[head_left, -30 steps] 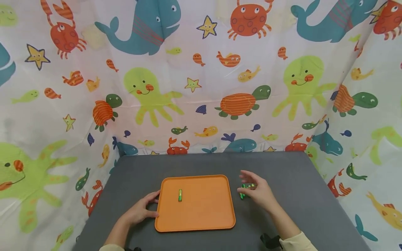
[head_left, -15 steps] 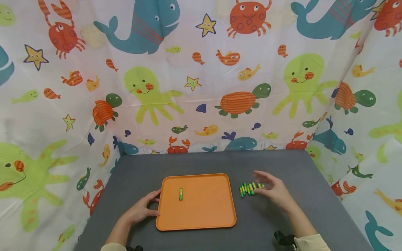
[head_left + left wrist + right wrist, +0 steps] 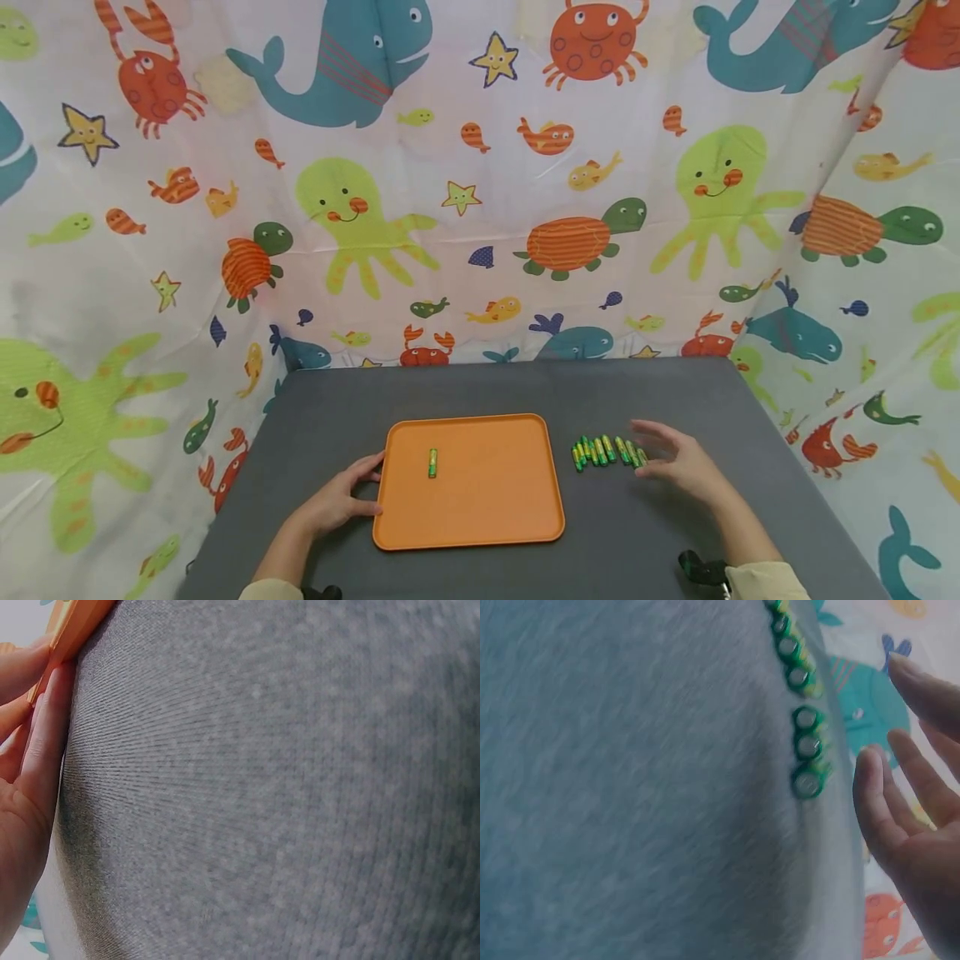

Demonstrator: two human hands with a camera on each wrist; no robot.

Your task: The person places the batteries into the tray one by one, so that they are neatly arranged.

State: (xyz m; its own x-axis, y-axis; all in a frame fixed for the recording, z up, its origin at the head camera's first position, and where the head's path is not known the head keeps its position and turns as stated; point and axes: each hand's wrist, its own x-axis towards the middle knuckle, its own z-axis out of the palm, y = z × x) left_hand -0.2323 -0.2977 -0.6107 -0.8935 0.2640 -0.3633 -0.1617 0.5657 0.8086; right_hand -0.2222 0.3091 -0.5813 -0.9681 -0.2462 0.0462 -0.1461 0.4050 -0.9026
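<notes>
An orange tray (image 3: 468, 521) lies on the grey table, with a single green-and-yellow battery (image 3: 432, 463) on its left half. My left hand (image 3: 335, 500) rests against the tray's left rim, thumb and fingers spread along it; in the left wrist view the fingers (image 3: 49, 727) touch the orange edge. Right of the tray, several matching batteries (image 3: 601, 451) lie side by side in an uneven row with a gap in it. My right hand (image 3: 686, 467) hovers by the row's right end, fingers apart and nothing between them. In the right wrist view the battery ends (image 3: 808, 746) face the camera.
A grey table (image 3: 480, 387) carries everything. Behind it and along both sides hangs a white curtain (image 3: 487, 250) printed with sea animals. Dark wrist straps (image 3: 701, 568) and light sleeves show at the lower edge.
My right hand has moved right along the battery row, uncovering batteries it hid before. My left hand, the tray and the battery on it stay in place.
</notes>
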